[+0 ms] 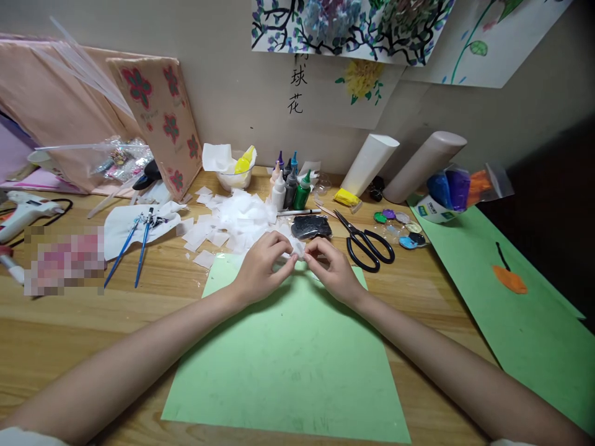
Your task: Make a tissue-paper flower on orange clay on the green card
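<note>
A small white piece of thin paper [300,249] is pinched between my two hands over the far edge of a green sheet [283,359]. My left hand [264,265] closes thumb and forefinger on its left side. On the other side, my right hand [335,272] grips it with bent fingertips. The fingers partly cover the paper, so its full shape is hidden. Just beyond the hands lies a loose heap of white paper squares [246,214], with a black packet [310,227] to its right.
Black-handled scissors [367,244] lie right of the hands. Several paint bottles [303,192] stand behind. Blue brushes [144,248] rest on paper at left, near a glue gun [28,214]. Another green sheet [493,328] carries an orange piece [510,280] at right.
</note>
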The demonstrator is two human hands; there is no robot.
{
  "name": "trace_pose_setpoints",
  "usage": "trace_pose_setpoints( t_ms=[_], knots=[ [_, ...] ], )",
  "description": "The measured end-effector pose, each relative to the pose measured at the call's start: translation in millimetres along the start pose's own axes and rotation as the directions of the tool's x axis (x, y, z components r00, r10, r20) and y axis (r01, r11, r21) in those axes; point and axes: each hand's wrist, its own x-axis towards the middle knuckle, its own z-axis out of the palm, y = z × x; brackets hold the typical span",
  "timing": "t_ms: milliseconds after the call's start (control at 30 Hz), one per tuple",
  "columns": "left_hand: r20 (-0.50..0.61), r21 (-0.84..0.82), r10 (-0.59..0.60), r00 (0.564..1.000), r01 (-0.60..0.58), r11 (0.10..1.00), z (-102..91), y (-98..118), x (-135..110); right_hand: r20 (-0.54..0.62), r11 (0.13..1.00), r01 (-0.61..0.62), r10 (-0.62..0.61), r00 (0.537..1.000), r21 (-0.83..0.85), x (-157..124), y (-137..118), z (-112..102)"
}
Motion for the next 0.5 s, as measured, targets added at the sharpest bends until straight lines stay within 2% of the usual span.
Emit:
trace_pose_setpoints(
  t_ms=[100, 267, 433, 500],
  knots=[
    [-0.003, 0.002, -0.022, 1.000, 0.022, 1.000, 0.0, 0.0, 0.4, 0.033, 1.000, -0.010, 0.009, 0.999, 0.025, 0.0, -0.7, -0.6],
    [0.065, 0.012, -0.001, 0.998, 0.000, 1.000, -0.2, 0.5, 0.3, 0.026, 1.000, -0.017, 0.016, 1.000, 0.019, 0.8, -3.3, -0.5],
    [-0.024, -0.031, -0.008, 1.000, 0.007, 0.999, 1.0, -1.9, 0.8, 0.064, 0.996, 0.088, -0.088, 0.994, 0.002, 2.1, -3.5, -0.5],
    [-0.020, -0.041, -0.015, 1.000, 0.014, 0.999, 1.2, -3.0, 1.2, 0.095, 0.993, 0.115, -0.115, 0.989, 0.007, 2.2, -3.9, -0.6]
  ],
)
